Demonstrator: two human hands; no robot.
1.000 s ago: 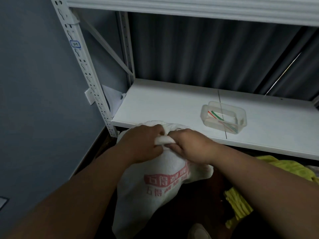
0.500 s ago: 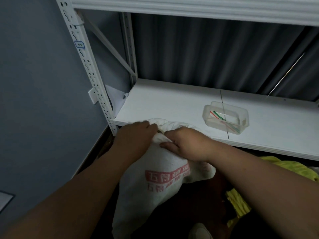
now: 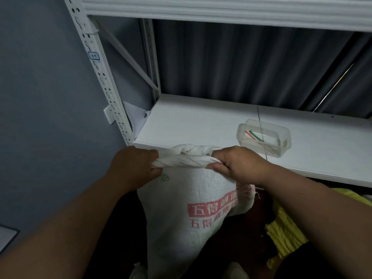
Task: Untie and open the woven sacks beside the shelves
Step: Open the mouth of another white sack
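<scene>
below shelf (image 3: 201, 125), sack (image 3: 187, 208) between hands

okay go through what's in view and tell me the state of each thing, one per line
Sack: upright, mouth twisted, barely open.
Left hand: grips the left end of the twisted mouth.
Right hand: grips the right end.
Plastic box: lidless, on the shelf, coloured ties inside.
Shelf: holds only the box where visible.
Yellow sack: lying low at right, mouth not visible.

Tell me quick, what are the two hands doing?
Left hand: closed, gripping the white sack at its twisted top.
Right hand: closed, gripping the same twisted top.
</scene>
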